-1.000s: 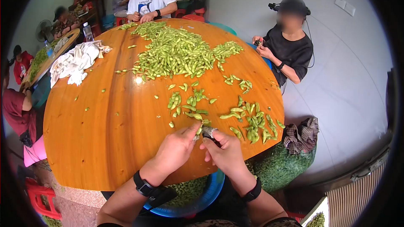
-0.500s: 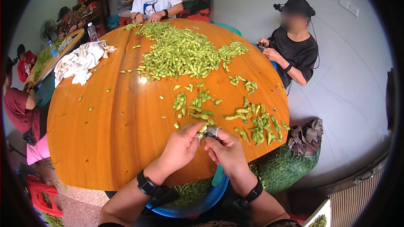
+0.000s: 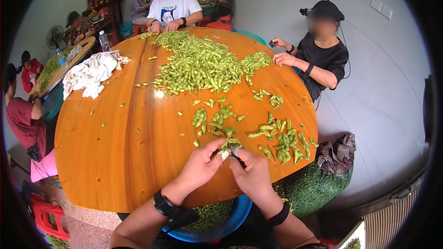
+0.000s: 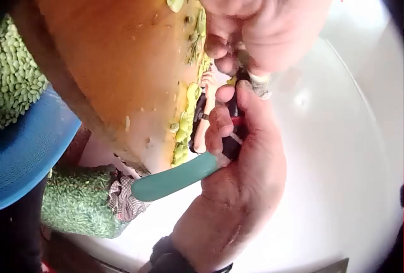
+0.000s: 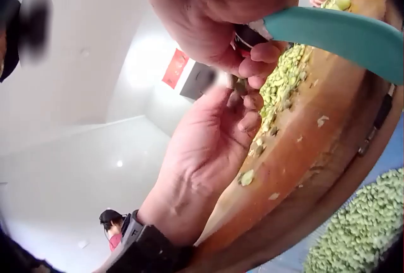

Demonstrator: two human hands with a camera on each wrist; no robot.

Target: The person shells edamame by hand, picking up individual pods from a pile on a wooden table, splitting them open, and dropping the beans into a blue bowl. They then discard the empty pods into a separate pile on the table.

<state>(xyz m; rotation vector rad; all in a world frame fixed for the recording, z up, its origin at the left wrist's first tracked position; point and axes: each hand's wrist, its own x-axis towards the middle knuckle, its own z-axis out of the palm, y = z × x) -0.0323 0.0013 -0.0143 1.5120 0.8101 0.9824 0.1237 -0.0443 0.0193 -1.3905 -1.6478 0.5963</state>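
My left hand [image 3: 200, 163] pinches a green bean pod [image 3: 233, 141] between thumb and fingers, above the near edge of the table. My right hand [image 3: 253, 171] is close against it, its fingertips meeting the left ones at the pod. It grips a tool with a curved teal handle [image 4: 173, 178], which sticks out from the palm side of the fist; the tool's dark working end is mostly hidden by fingers. A grey wrap [image 4: 261, 86] covers the right thumb's tip. Several loose pods [image 3: 287, 142] lie right of the hands, with a few more [image 3: 220, 115] just beyond them.
A large pod heap [image 3: 203, 62] covers the far middle of the wooden table [image 3: 106, 157]. White cloth [image 3: 92, 71] lies at its left. Below the near edge is a blue basin [image 3: 240, 214] of shelled beans; a full green sack [image 3: 318, 186] stands at right. Other people sit around.
My hands stay together at the pod, shifting slightly with the view. The teal handle below my right hand has gone from the head view. The person at right has reached one hand to the heap.
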